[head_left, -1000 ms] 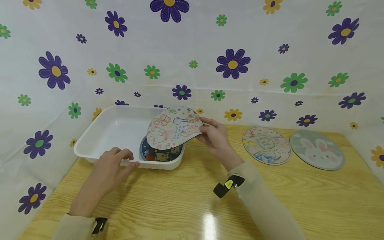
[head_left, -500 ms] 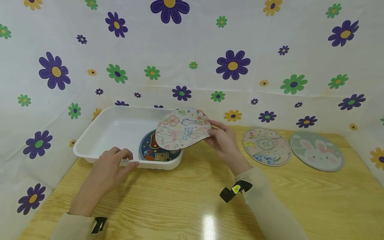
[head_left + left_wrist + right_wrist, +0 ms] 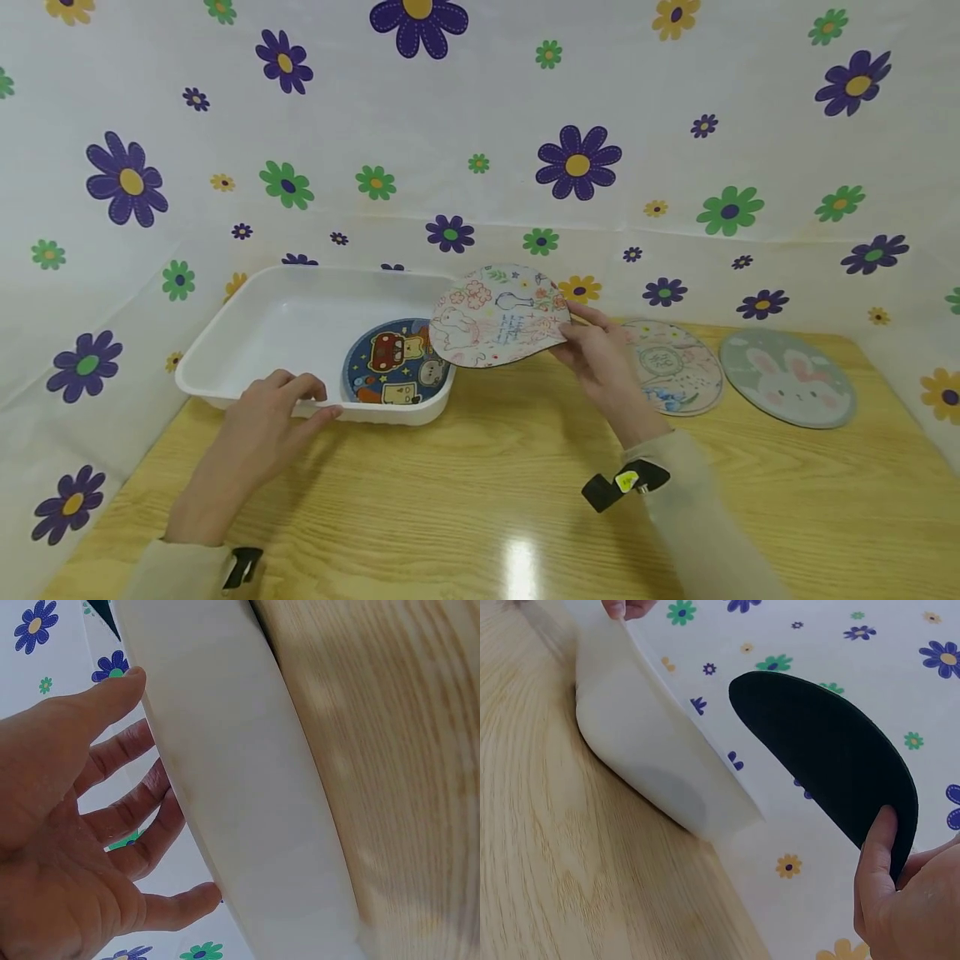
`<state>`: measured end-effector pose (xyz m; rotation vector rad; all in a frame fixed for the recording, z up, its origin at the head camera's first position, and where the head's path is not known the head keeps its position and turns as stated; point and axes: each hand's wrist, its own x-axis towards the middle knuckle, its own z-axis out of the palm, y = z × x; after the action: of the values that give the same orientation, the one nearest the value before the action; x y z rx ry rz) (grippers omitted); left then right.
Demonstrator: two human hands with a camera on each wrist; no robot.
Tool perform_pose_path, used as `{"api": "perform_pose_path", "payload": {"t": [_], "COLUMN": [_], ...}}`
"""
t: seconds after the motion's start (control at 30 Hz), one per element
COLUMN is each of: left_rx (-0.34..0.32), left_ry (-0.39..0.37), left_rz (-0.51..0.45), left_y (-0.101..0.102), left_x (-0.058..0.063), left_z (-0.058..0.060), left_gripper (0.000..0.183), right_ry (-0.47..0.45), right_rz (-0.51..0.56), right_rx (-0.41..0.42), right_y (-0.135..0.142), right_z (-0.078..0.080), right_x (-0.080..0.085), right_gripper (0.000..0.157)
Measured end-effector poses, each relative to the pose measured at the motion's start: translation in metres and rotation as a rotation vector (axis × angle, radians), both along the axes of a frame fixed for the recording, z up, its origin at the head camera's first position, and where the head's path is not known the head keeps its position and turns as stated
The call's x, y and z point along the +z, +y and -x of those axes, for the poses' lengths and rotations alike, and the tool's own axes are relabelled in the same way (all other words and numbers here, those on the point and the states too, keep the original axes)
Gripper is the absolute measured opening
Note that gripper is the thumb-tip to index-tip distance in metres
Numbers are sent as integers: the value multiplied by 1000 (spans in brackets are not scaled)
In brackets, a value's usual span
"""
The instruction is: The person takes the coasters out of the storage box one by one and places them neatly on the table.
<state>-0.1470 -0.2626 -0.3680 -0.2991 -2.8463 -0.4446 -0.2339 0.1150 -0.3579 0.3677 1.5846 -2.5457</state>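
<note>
My right hand (image 3: 600,358) pinches the right edge of a round mouse pad (image 3: 498,321) with a pale top of flowers and a rabbit sketch. The pad is held up beside the right end of a white plastic tray (image 3: 292,333), and its black underside faces the right wrist view. Inside the tray's right end lies a dark blue mouse pad (image 3: 388,367) with cartoon figures. My left hand (image 3: 258,442) holds the tray's near rim, fingers reaching over it and thumb along the edge. In the left wrist view, its fingertips (image 3: 202,895) meet that rim.
On the table (image 3: 450,500) at the right lie a pink floral mouse pad (image 3: 682,371), partly behind my right hand, and a grey-green rabbit mouse pad (image 3: 787,379). A flower-printed white cloth (image 3: 495,100) hangs behind the table and along its sides.
My right hand has moved rightward with the pale mouse pad, from above the tray to past its right end. More of the blue pad shows. The left hand has stayed on the rim.
</note>
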Motion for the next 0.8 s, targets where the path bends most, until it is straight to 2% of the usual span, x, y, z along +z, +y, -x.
{"api": "perform_pose_path", "payload": {"t": [0.4, 0.8], "left_rx": [3, 7], "left_ry": [0, -10], "left_rz": [2, 5], "left_y": [0, 2], "left_x": [-1, 1], "left_z": [-2, -2], "left_gripper": [20, 20], "right_ry": [-48, -47], "right_rz": [-46, -97], "right_rx": [-59, -95], "right_y": [25, 40], "right_z": [-2, -2], "right_x": [4, -11], "right_gripper": [52, 50]}}
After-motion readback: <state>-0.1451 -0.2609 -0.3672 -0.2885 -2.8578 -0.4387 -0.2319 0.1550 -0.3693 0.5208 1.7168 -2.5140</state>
